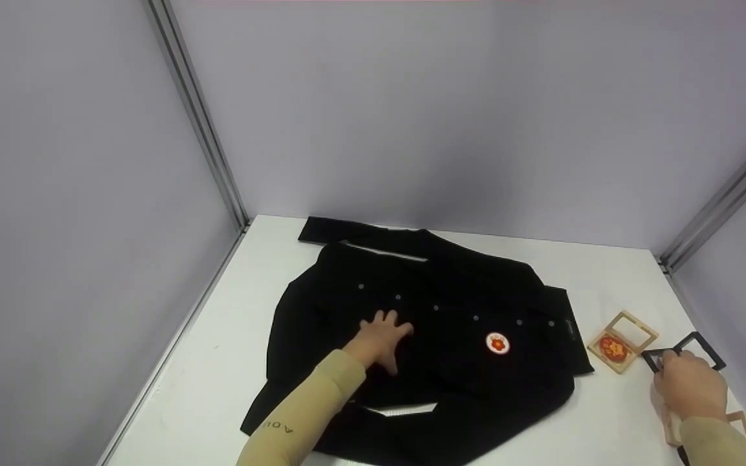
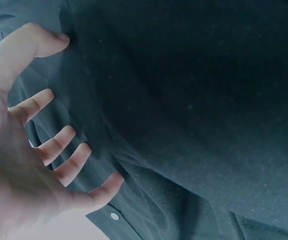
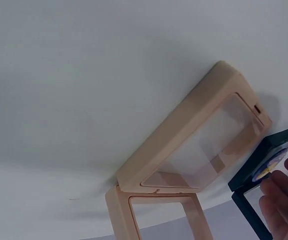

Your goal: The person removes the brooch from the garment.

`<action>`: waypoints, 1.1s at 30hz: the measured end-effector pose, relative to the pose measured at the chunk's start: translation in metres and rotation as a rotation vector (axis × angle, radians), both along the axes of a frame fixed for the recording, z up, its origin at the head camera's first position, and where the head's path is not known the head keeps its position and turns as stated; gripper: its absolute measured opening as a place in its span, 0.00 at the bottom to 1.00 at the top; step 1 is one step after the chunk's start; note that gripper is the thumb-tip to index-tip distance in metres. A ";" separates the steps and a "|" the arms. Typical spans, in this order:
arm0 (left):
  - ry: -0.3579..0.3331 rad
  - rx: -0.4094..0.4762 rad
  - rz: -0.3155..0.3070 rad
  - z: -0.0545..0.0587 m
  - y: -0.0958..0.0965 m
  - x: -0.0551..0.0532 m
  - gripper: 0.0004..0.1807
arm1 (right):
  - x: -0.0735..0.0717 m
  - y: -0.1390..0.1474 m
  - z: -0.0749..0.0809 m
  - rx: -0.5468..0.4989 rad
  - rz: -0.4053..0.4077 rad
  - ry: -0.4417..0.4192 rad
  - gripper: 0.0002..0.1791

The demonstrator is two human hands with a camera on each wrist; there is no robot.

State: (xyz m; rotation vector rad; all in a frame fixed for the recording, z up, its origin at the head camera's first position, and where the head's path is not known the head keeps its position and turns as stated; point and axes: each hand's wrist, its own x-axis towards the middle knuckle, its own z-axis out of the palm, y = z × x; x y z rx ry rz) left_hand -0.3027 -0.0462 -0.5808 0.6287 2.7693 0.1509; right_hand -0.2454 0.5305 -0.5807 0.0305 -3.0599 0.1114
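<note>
A black button-front jacket (image 1: pixel 425 336) lies spread on the white table, its sleeves reaching to the back and the front. My left hand (image 1: pixel 379 340) rests on it with fingers spread; the left wrist view shows the fingertips (image 2: pixel 116 180) against the dark cloth. A round white-edged patch with a red flower (image 1: pixel 498 343) lies on the jacket, right of that hand. Far right, my right hand (image 1: pixel 693 385) is over an opened black case (image 1: pixel 697 346). In the right wrist view, its fingers pinch the edge of a round purple and yellow patch (image 3: pixel 269 167) inside the case.
A light wooden-coloured case (image 1: pixel 629 333) stands open beside the jacket, holding a round red and orange patch (image 1: pixel 612 348). Another opened case, beige with clear windows (image 3: pixel 194 140), is close to my right wrist. Grey panels (image 1: pixel 451 116) enclose the table's back and sides.
</note>
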 end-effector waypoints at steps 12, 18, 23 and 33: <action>0.008 -0.005 -0.001 0.001 0.000 0.000 0.47 | -0.001 -0.016 0.008 0.044 0.054 0.103 0.15; 0.009 -0.016 -0.008 0.000 0.000 -0.003 0.47 | -0.004 -0.021 0.019 0.074 0.053 0.079 0.16; -0.008 -0.011 0.006 0.003 -0.001 -0.002 0.48 | -0.008 -0.026 0.024 0.081 0.061 0.084 0.17; 0.000 -0.030 -0.003 0.001 0.001 -0.002 0.47 | -0.010 -0.031 0.037 0.049 0.001 -0.014 0.17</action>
